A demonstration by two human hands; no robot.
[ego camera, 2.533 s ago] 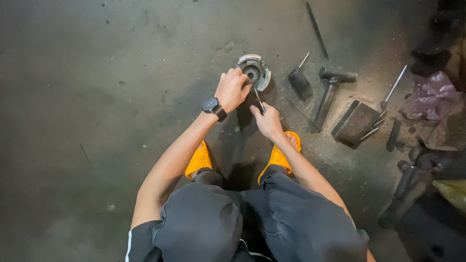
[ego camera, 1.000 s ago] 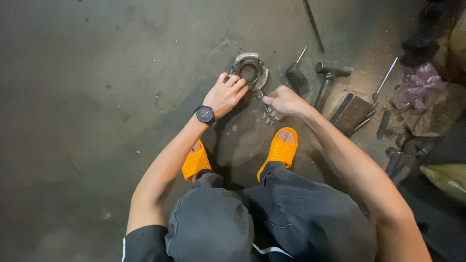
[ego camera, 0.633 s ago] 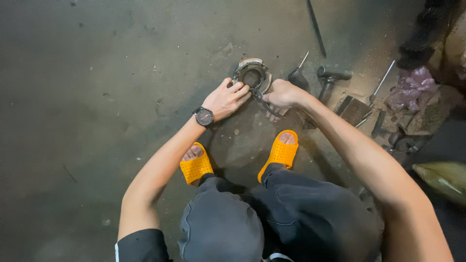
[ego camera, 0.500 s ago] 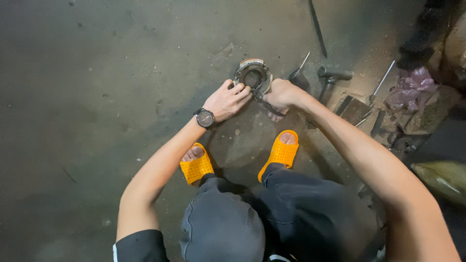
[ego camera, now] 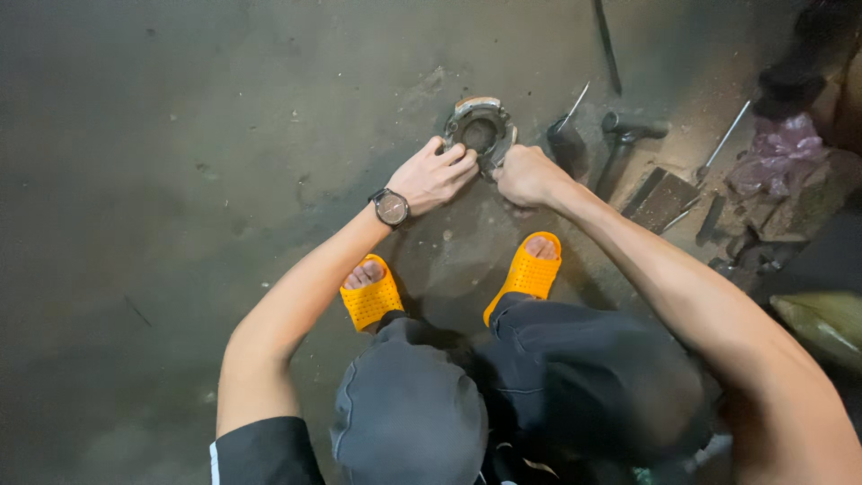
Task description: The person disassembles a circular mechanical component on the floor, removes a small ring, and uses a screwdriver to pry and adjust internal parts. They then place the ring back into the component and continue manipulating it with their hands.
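1. Your right hand (ego camera: 528, 175) has come in from the right; both hands now meet at the ring.
2. One metal ring (ego camera: 480, 128) lies on the far floor; left hand (ego camera: 435, 175) fingers pinch its rim, right fingers curl closed beside it.
3. One hammer (ego camera: 624, 135), two orange sandals (ego camera: 530, 274).

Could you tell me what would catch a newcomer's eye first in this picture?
Probably the bright orange perforated slides on the dark concrete floor, at the picture's centre. Just above them, the left hand and right hand grip a round rusty metal ring part. A dark metal hammer lies right of it.
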